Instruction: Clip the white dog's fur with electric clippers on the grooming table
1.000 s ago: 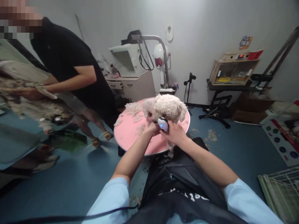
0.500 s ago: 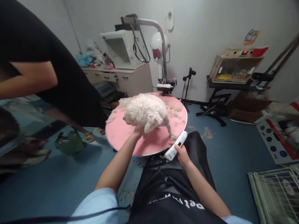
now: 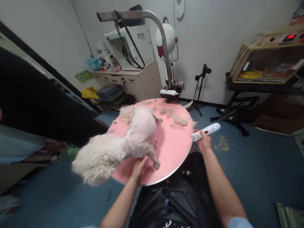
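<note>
A white dog stands on the round pink table. Its back is clipped short, while its head is fluffy and reaches over the table's left edge. My left hand holds the dog low at the chest beside a front leg; the thumb shows, and the other fingers are partly hidden beneath the body. Out past the table's right rim, my right hand is closed around white hair clippers with a lit blue light. The clippers are apart from the dog.
Cut fur lies on the table and floor. A metal grooming arm with a hanging black strap rises at the back, near a white bottle. A black stand and wooden cabinet are right; a dark-clothed person is left.
The dog has turned, its head swinging left and toward me past the table edge. My right hand has carried the clippers right, away from it. My left hand stays low on the dog.
</note>
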Demonstrator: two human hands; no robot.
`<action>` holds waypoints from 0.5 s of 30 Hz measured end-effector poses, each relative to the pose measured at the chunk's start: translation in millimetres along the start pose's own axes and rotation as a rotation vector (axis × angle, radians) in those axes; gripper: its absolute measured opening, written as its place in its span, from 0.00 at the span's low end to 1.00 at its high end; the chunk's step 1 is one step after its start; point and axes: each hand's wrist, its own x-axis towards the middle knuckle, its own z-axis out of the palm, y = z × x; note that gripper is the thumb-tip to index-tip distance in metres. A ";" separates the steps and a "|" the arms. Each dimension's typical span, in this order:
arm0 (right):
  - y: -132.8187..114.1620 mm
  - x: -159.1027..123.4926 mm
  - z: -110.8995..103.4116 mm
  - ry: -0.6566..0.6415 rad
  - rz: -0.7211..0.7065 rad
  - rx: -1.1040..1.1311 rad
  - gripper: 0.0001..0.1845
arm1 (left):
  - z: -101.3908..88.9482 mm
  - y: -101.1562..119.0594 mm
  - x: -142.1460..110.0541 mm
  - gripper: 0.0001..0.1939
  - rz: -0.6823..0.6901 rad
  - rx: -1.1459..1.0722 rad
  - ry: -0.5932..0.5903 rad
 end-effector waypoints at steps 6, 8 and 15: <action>28.0 -25.6 5.9 -0.197 0.206 -0.086 0.28 | 19.9 12.0 -14.8 0.17 -0.147 -0.141 0.241; 33.8 -33.6 11.7 -0.245 0.312 -0.103 0.31 | 16.4 28.2 -26.0 0.21 -0.119 -0.159 0.256; 14.2 -63.3 26.3 -0.559 0.688 -0.245 0.31 | 35.0 67.0 -46.4 0.20 -0.242 -0.277 0.383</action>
